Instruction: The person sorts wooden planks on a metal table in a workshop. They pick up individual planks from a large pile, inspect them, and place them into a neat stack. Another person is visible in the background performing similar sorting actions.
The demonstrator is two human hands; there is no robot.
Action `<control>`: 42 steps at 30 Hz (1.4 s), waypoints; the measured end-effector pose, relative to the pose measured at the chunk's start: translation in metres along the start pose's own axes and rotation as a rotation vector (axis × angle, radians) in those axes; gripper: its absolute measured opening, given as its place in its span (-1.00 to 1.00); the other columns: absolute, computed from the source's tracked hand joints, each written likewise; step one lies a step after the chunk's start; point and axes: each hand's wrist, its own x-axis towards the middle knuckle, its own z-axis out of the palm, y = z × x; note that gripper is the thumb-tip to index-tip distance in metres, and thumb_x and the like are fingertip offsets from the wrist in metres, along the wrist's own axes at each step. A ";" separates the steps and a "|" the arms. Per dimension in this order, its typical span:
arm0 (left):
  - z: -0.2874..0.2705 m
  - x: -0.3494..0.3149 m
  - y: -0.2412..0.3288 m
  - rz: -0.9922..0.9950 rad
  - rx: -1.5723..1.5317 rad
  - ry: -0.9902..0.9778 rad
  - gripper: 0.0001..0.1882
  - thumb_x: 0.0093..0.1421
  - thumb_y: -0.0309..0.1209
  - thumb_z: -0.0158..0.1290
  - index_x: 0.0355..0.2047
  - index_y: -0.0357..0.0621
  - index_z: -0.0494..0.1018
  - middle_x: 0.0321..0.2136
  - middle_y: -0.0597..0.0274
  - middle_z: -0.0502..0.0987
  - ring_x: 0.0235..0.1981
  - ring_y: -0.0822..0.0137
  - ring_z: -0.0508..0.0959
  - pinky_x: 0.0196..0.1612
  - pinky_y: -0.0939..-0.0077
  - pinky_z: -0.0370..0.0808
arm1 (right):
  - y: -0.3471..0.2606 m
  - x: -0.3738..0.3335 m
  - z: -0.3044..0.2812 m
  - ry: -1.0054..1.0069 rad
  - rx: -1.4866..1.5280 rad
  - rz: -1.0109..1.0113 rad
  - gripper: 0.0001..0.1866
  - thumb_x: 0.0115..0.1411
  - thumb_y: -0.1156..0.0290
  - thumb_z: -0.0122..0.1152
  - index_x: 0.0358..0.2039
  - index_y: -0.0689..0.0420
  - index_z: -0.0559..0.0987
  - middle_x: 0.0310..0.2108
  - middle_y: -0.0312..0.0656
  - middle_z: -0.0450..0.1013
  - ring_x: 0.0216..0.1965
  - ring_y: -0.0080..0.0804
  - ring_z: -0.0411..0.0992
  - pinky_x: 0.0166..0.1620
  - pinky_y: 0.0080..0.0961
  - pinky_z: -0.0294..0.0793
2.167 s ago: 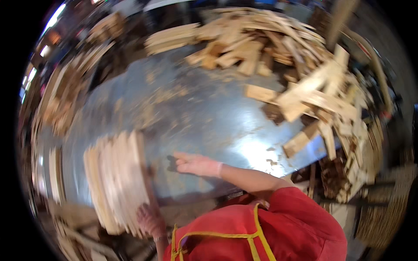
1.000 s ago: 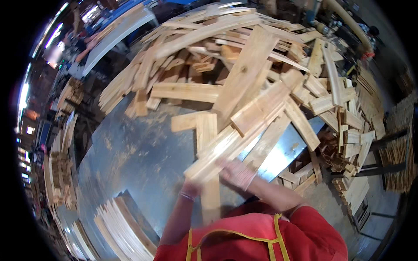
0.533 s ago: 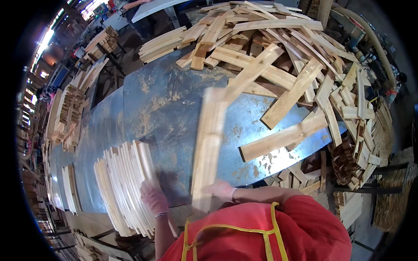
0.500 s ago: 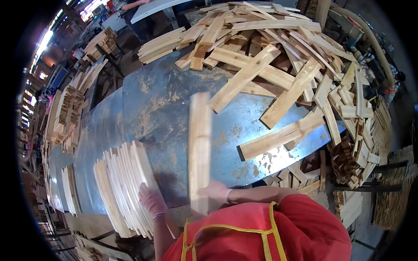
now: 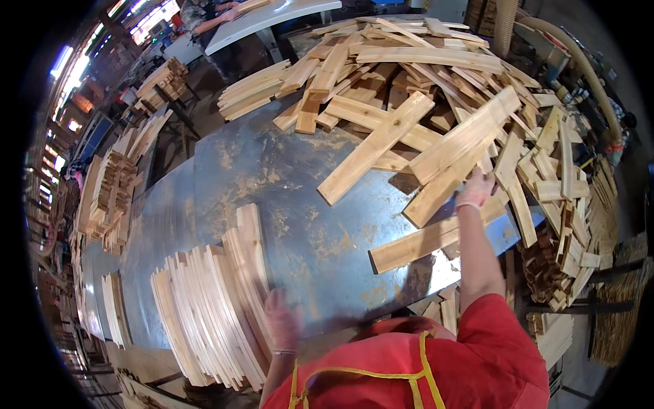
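My left hand [image 5: 283, 319], slightly blurred, is at the right end of a row of pale wooden boards [image 5: 204, 307] standing side by side. Its fingers look stretched out along the last board [image 5: 253, 252], which sticks out farther than the others. Over on the right, my right hand [image 5: 475, 191] reaches to the edge of a loose board [image 5: 436, 198]. The fingers of that hand are apart, partly hidden against the wood. A lighter board [image 5: 466, 136] slants across above the loose one. Just below the hand lies another board [image 5: 415, 251].
A big jumbled heap of boards [image 5: 381, 88] covers the far right of the dusty metal table [image 5: 252, 163]. A small stack [image 5: 252, 88] sits at its far edge. Further stacks [image 5: 109, 198] stand left. A ribbed hose [image 5: 586, 61] hangs at right. Another person [image 5: 204, 27] works beyond.
My right hand has let go of the board it held upright and moved right to the heap. My left hand has shifted slightly right. A lighter board now slants over the loose one.
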 end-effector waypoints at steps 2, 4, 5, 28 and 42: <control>0.007 0.006 0.032 -0.038 0.057 -0.074 -0.26 0.12 -0.20 0.32 0.29 -0.17 0.42 0.27 -0.10 0.42 0.33 -0.16 0.37 0.39 -0.05 0.29 | 0.006 0.031 0.003 -0.095 -0.253 0.065 -0.45 0.39 0.24 0.25 0.30 0.25 0.48 -0.01 -0.20 0.56 -0.11 -0.28 0.46 0.00 -0.33 0.50; 0.014 0.019 0.040 -0.072 0.146 -0.053 -0.21 0.12 -0.15 0.33 0.33 -0.15 0.38 0.29 -0.06 0.40 0.37 -0.14 0.32 0.41 -0.08 0.25 | 0.012 0.048 0.009 -0.202 -0.166 0.161 -0.48 0.39 0.29 0.26 0.29 0.23 0.49 0.03 -0.21 0.56 -0.06 -0.29 0.49 0.02 -0.30 0.54; 0.021 0.019 0.029 -0.074 0.215 -0.015 -0.16 0.12 -0.10 0.34 0.36 -0.13 0.35 0.30 -0.04 0.39 0.38 -0.12 0.30 0.41 -0.10 0.23 | 0.018 0.052 0.009 -0.253 -0.083 0.216 -0.50 0.39 0.31 0.26 0.28 0.21 0.50 0.05 -0.21 0.56 -0.04 -0.29 0.50 0.03 -0.29 0.56; -0.053 -0.043 -0.146 -0.337 0.217 -0.016 -0.23 0.20 -0.27 0.18 0.40 -0.17 0.24 0.27 0.01 0.42 0.29 -0.10 0.38 0.30 -0.03 0.34 | -0.022 -0.462 -0.097 -1.597 -0.377 1.208 -0.72 0.31 0.29 0.33 -0.10 0.24 0.68 -0.20 -0.13 0.67 -0.18 -0.27 0.64 -0.10 -0.34 0.63; -0.049 -0.062 -0.072 -0.129 0.373 -0.088 -0.34 0.04 -0.23 0.26 0.17 -0.13 0.45 0.17 -0.12 0.40 0.25 -0.23 0.34 0.31 -0.21 0.26 | -0.029 -0.411 0.209 -1.362 -0.673 -1.580 -0.41 0.08 0.24 0.38 0.18 -0.09 0.55 0.18 -0.11 0.44 0.25 0.03 0.35 0.23 0.06 0.35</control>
